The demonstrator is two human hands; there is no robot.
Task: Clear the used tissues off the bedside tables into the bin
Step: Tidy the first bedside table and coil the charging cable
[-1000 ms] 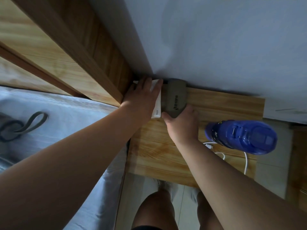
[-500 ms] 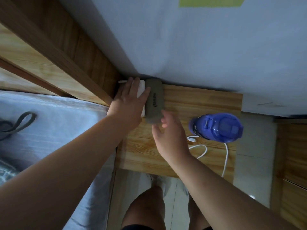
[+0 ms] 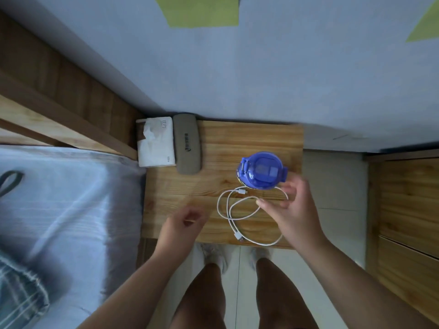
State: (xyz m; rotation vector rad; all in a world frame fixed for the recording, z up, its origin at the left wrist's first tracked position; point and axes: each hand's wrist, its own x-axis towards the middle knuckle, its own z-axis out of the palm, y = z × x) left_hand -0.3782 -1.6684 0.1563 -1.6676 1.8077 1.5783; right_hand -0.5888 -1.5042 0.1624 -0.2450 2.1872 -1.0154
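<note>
Right hand (image 3: 292,205) hovers slack-fingered, holding nothing; blue bottle (image 3: 261,170) just beyond its fingertips; white cable (image 3: 224,210) loops under its thumb; left hand (image 3: 187,220) loosely curled, empty, blurred; tissue pack (image 3: 156,142) well beyond it at the table's (image 3: 237,138) far corner, touching a grey case (image 3: 187,146).

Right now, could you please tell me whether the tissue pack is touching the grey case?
Touching. The head view shows the tissue pack lying flush along the left side of the grey case, with no wood visible between them.
</note>
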